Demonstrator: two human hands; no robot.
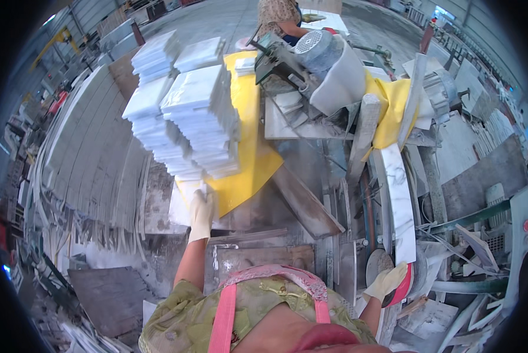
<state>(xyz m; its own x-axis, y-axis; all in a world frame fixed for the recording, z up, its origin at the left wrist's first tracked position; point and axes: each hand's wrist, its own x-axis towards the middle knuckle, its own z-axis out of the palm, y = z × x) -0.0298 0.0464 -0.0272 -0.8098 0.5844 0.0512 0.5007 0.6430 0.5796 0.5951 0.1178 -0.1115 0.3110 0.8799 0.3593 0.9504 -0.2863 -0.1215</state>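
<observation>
My left hand, in a pale glove, reaches to the near foot of the tall stacks of white marble tiles. Its fingers look closed at the lowest tiles; what they hold, if anything, is too small to make out. A yellow sheet lies under and beside the stacks. At the lower right, my right hand, gloved too, has its fingers stretched out. It is beside the near end of a long, grey-veined white marble strip and over a round part with a red rim.
A dusty machine with a motor stands ahead, a yellow cloth draped at its right. Long stacked slabs fill the left. Wooden boards and stone offcuts lie about. Another person works at the far side.
</observation>
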